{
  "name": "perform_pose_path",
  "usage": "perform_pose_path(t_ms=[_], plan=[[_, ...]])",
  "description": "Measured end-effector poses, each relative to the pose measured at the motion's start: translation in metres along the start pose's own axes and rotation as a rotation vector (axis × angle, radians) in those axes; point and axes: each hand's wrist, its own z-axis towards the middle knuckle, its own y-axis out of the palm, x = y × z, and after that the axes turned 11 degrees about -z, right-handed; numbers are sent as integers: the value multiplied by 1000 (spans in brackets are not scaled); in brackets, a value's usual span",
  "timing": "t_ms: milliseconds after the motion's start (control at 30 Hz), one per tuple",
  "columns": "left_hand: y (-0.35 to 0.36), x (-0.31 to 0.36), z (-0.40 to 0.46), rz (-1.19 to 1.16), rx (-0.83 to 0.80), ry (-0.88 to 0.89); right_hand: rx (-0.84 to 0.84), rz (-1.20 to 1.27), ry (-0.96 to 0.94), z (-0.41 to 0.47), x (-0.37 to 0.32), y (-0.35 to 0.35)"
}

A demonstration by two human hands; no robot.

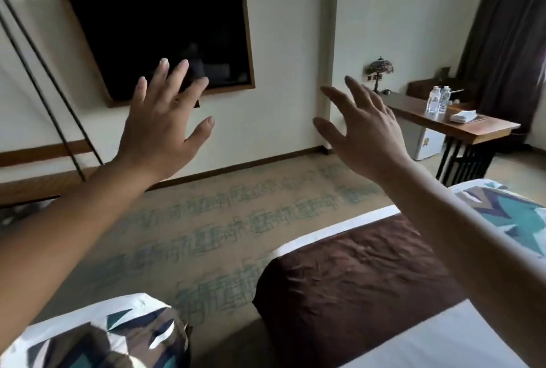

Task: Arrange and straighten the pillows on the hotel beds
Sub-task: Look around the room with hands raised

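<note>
My left hand (161,128) and my right hand (365,131) are both raised in front of me with fingers spread, holding nothing. A patterned pillow (97,335) in white, teal, brown and navy lies at the bottom left, below my left forearm. A second patterned pillow (508,214) lies at the right, partly hidden by my right forearm. The bed (443,341) at the lower right has white sheets and a dark brown runner (354,273) across its foot. Neither hand touches a pillow.
A dark TV (165,42) in a wooden frame hangs on the far wall. A wooden desk (461,122) at the right carries water bottles (437,100), a lamp (379,69) and folded cloth. Patterned carpet (206,219) lies between bed and wall. Dark curtains (508,27) hang far right.
</note>
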Motion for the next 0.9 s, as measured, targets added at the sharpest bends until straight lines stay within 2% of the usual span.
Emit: perform_pose_path(t_ms=[300, 500, 900], plan=[[18, -85, 26, 24, 78, -162, -21, 41, -174, 93, -45, 77], [56, -171, 48, 49, 113, -178, -20, 46, -220, 158, -102, 143], [144, -342, 113, -15, 99, -202, -9, 36, -196, 306, -178, 252]])
